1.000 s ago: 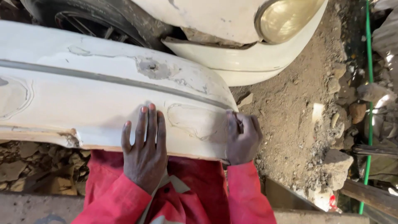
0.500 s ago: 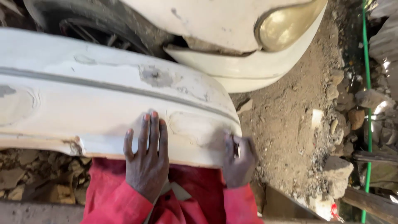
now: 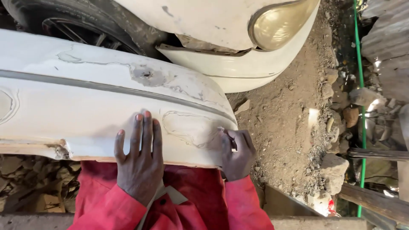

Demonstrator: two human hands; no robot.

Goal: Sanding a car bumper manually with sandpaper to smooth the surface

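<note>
The detached white bumper [image 3: 85, 110] lies across the person's lap, its long axis running from 9 o'clock to 3 o'clock, with its right-hand end tapering off near the centre of the view. The surface shows sanded filler patches, one an oval outline [image 3: 189, 127] just beside the right end, and a grey strip along its length.

The left hand [image 3: 138, 159] lies flat on the bumper's near face, fingers spread and pointing to 12 o'clock, palm pressed against the panel above its lower edge. It holds nothing.

The right hand [image 3: 236, 155] is curled at the bumper's right end, at 3 o'clock from the left hand. Its fingers are pressed together around a small object [image 3: 228, 135], dark with a pale tip, which touches the panel edge. What the object is cannot be told at this size.

The oval filler patch lies between the two hands, nearer the right hand, at roughly 10 o'clock from it.

Red sleeves and a red garment [image 3: 191, 200] show below the bumper. At 12 o'clock stands a white car [image 3: 204, 25] with a headlamp [image 3: 277, 25] and a wheel [image 3: 72, 30]. Dirt ground with stones [image 3: 336, 170] lies at 3 o'clock, and a green hose [image 3: 361, 98] runs along the right side.
</note>
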